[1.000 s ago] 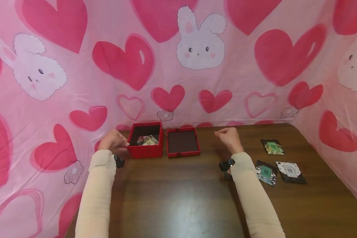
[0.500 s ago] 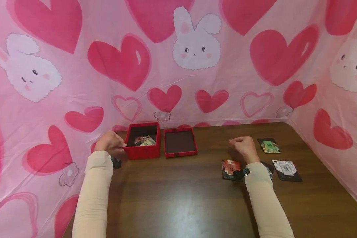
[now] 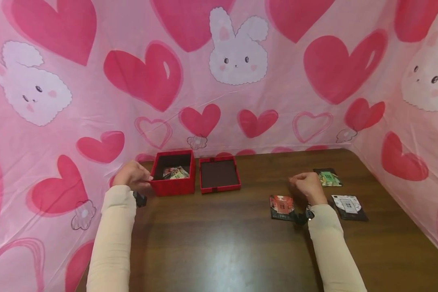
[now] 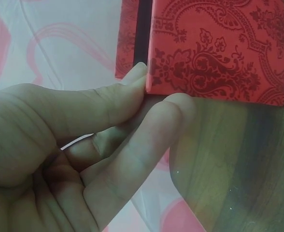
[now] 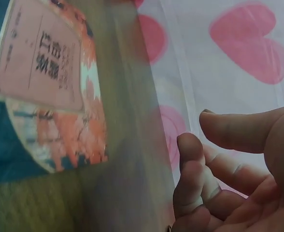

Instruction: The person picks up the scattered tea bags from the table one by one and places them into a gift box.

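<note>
My left hand (image 3: 134,175) pinches the near left corner of an open red patterned box (image 3: 173,187) with thumb and fingers; the left wrist view shows the box wall (image 4: 219,53) at the fingertips. Inside the box lie several tea sachets (image 3: 178,173). Above the right part of the table, my right hand (image 3: 310,186) holds nothing. Its fingers are loosely curled, with the thumb apart from them in the right wrist view. Closest to it is an orange-red tea sachet (image 3: 282,207), flat on the table and also large in the right wrist view (image 5: 40,53).
The red box lid (image 3: 220,175) lies inside up, right of the box. A green sachet (image 3: 327,177) and a white sachet (image 3: 350,207) rest on the right side of the wooden table (image 3: 211,239). A pink heart-patterned cloth (image 3: 255,97) hangs around the table.
My right hand has moved right and nearer, uncovering the orange-red sachet; its arm now hides a blue-patterned one. The left hand stays at the box. The head view has turned slightly right.
</note>
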The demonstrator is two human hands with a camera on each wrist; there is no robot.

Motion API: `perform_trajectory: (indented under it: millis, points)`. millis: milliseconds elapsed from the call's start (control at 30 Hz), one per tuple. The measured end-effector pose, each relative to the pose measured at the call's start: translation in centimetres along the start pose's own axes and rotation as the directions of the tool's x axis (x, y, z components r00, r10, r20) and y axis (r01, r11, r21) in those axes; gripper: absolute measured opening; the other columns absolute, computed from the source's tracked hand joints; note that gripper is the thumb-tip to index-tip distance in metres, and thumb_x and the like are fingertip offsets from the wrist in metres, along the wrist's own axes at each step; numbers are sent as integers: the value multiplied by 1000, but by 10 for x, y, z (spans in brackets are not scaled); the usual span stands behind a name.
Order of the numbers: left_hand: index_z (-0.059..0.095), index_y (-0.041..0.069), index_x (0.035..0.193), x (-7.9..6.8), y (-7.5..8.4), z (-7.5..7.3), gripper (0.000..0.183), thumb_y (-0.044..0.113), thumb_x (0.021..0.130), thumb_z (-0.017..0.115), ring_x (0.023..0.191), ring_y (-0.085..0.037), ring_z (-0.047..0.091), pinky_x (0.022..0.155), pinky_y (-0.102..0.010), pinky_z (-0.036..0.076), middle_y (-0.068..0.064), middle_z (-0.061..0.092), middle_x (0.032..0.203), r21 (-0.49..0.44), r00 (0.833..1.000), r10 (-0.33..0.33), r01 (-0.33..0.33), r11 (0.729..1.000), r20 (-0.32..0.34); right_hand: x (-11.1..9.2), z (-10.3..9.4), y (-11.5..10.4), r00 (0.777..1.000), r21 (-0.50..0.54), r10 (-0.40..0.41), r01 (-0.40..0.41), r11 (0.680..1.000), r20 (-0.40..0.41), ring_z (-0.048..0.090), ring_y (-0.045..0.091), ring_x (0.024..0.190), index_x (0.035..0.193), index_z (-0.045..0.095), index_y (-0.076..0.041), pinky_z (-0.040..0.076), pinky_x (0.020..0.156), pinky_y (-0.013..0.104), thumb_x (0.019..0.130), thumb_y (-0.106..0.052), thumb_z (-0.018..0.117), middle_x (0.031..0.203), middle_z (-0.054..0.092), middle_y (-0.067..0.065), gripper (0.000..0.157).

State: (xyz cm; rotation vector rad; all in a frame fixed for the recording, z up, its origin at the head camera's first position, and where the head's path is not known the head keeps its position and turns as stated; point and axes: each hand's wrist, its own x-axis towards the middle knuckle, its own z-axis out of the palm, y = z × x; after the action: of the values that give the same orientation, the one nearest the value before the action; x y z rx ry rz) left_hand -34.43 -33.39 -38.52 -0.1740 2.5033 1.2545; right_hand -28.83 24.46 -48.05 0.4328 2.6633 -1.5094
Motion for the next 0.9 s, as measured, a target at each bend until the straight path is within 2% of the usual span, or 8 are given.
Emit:
perform_trajectory:
  millis: [133,233,333,400,600,800,900]
  points:
    - [76,-11,95,-1,-2,0,15,2,87,76,57,-19,62,60,-34,59,-11,73,73,66,999,43,-42,997,-6,-2,-2,10,999,-147,-25,30,989,37,58,38,99,107,73,5,50,81,51,92,-22,72,112,66,25,31]
    - [75,-12,94,-1,-2,0,15,2,87,76,56,-19,61,59,-33,58,-10,72,71,76,999,38,-37,996,-11,-3,0,17,997,-234,-35,51,971,72,59,37,94,101,75,3,50,77,49,90,-20,75,107,68,24,26]
    - [74,-14,93,-1,-1,0,14,0,88,74,55,-20,63,59,-35,59,-9,70,67,42,1000,17,-16,999,-12,-5,1,21,996,-248,-27,47,968,85,59,36,94,99,76,2,50,76,49,89,-19,76,107,68,23,23]
    - [74,-13,91,-1,0,-1,14,0,88,74,55,-20,63,59,-35,59,-9,69,66,52,1000,16,-16,999,-13,-6,1,20,996,-244,-26,45,969,84,59,37,95,99,76,2,50,76,50,89,-19,77,107,68,24,23]
    - [73,-14,98,1,0,-1,17,0,89,73,55,-20,65,60,-36,60,-12,71,72,41,1000,0,1,999,-18,-10,3,15,995,-287,-28,56,956,99,57,37,91,97,75,2,50,75,50,84,-14,81,102,68,22,22]
    - [73,-15,99,-1,0,0,17,-1,89,73,58,-24,66,63,-38,60,-13,70,72,30,1000,-9,9,999,-14,-9,8,13,989,-391,-99,134,910,109,58,30,77,79,73,-3,51,70,47,82,-9,78,81,67,10,9]
    - [73,-15,99,-1,0,0,17,0,89,74,59,-25,67,64,-39,60,-13,71,72,35,1000,-10,10,999,-16,-9,9,12,986,-428,-113,154,890,119,56,27,72,72,70,-6,49,64,41,83,-8,73,73,64,5,11]
